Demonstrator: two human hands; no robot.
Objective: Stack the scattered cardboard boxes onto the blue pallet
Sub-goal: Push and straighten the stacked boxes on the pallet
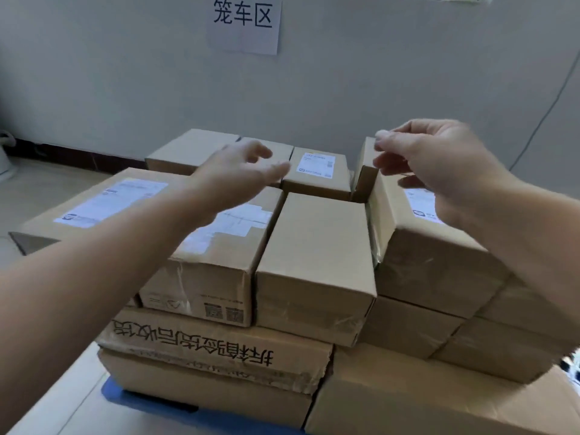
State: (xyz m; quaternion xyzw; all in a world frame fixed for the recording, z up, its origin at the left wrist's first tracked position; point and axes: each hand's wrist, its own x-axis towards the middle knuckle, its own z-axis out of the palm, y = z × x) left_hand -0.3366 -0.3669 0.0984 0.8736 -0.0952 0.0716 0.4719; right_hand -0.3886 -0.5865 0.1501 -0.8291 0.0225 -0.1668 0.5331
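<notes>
Hovering over the boxes (314, 262), the left hand (238, 175) is seen with its fingers relaxed and slightly spread, and nothing is held in it. The right hand (439, 164) is raised above the right box (439, 255), with its fingers loosely curled and the thumb near the forefinger. Nothing is gripped. Whether its fingertips touch that box's far end cannot be told, as the hand is blurred.

The boxes are piled in several layers on the pallet (116, 392), of which only a blue strip is shown at the near left corner. On top, a labelled box (103, 202) is placed toward the left edge, a taped box (226, 243) beside it, and a plain box (317, 243) between the taped box and the taller right box. More boxes are set lower toward the far edge. A printed box (204, 346) is found in a lower layer at the near left.

A sign (243, 25) is fixed to the wall (110, 73), and a cable (546, 114) is hung at the right.
</notes>
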